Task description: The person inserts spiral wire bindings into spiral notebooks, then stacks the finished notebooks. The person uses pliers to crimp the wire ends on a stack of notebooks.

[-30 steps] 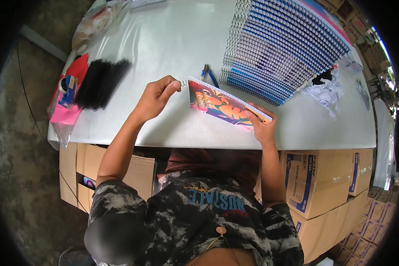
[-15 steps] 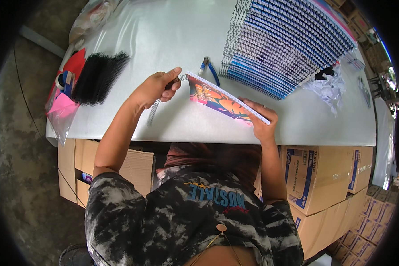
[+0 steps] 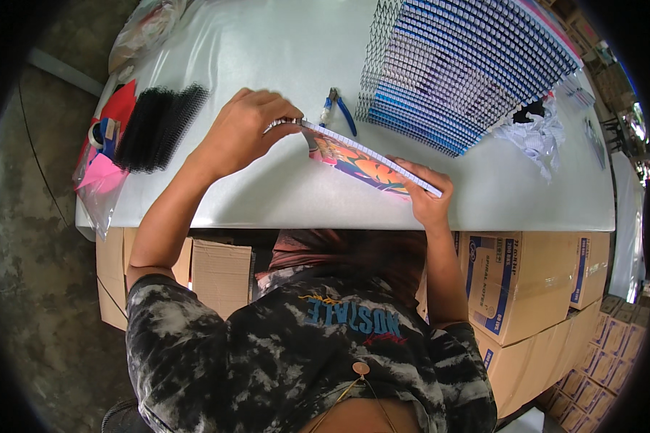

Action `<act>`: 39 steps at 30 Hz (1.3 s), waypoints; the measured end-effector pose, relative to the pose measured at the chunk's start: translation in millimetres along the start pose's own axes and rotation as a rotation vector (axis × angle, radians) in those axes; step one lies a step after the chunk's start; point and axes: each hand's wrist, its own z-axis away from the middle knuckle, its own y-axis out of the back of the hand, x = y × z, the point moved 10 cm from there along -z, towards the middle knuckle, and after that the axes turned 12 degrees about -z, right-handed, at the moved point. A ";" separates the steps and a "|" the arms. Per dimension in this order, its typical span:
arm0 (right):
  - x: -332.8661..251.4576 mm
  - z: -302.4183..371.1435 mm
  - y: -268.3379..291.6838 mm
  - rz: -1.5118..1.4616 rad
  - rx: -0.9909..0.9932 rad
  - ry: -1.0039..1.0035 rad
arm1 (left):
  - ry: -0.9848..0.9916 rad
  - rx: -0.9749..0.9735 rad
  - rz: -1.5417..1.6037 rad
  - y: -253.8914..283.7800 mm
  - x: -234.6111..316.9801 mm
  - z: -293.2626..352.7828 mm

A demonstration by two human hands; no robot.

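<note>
A notebook [image 3: 365, 164] with a colourful cover is held above the table, its white punched edge facing up and sloping down to the right. My right hand [image 3: 427, 191] grips its right end, thumb and fingers on opposite sides. At the other end, my left hand [image 3: 251, 126] pinches a dark wire spiral coil [image 3: 294, 121] whose tip meets the notebook's upper left corner. Most of the coil is hidden by the left fingers. Beyond the notebook lie cutting pliers [image 3: 338, 112] with blue handles, touched by neither hand.
Spiral-bound notebooks [image 3: 462, 72] are stacked at the far right, with crumpled paper strips [image 3: 538, 137] beside them. A bundle of black coils [image 3: 159, 126] lies left, near tape [image 3: 97, 133] and pink sheets [image 3: 105, 173]. Cardboard boxes [image 3: 527, 281] stand below the table edge [image 3: 339, 225].
My left hand has turned over, knuckles now up, and closed around the coil near the notebook's corner. The coil's hanging tail no longer shows. My right hand and the notebook barely moved.
</note>
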 end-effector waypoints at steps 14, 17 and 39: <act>-0.3 15.8 -11.5 0.171 -0.005 0.079 | -0.119 -0.039 -0.320 1.5 28.3 -15.0; -4.7 16.7 -13.5 0.209 0.000 0.107 | -0.037 0.225 -0.410 18.4 27.9 -12.0; -17.8 25.8 -55.8 0.170 -0.118 0.293 | 0.028 0.569 -0.217 -64.9 24.2 77.5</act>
